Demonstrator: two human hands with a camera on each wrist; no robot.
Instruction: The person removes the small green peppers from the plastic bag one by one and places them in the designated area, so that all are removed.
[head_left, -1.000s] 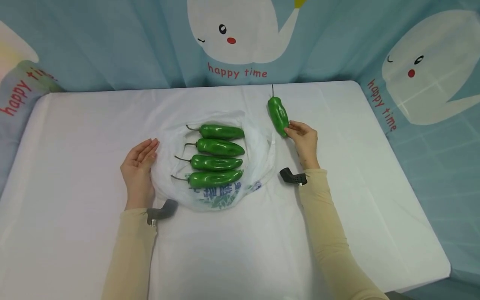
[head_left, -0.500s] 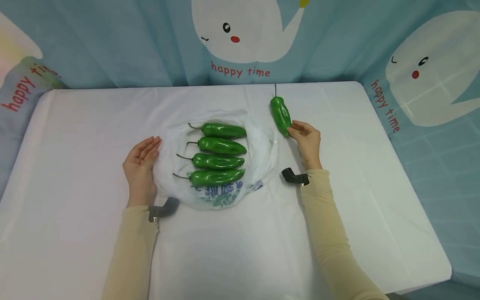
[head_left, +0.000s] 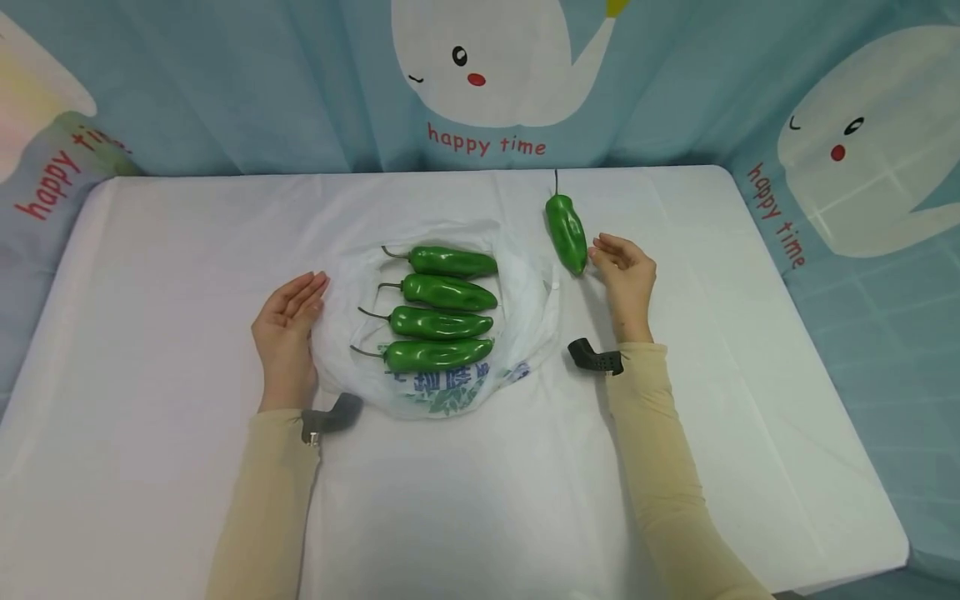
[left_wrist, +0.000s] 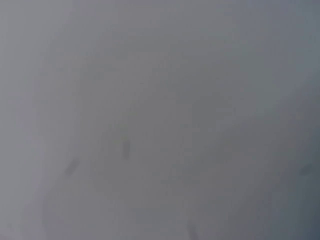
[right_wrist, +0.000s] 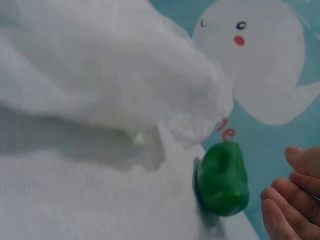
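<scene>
R hand (head_left: 632, 279) slid off far right pepper (head_left: 566, 232); it & my L hand (head_left: 285, 337) hold nothing; 4 peppers (head_left: 441, 322) in bag (head_left: 528, 283), 1 out.

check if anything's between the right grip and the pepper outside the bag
Nothing visible stands between the right grip and the lone pepper; the right wrist view shows a narrow gap. The white bag lies on the pepper's other side.

Four glossy green peppers (head_left: 448, 292) in a row on a white bag (head_left: 527, 287), a fifth pepper (head_left: 567, 233) alongside.
</scene>
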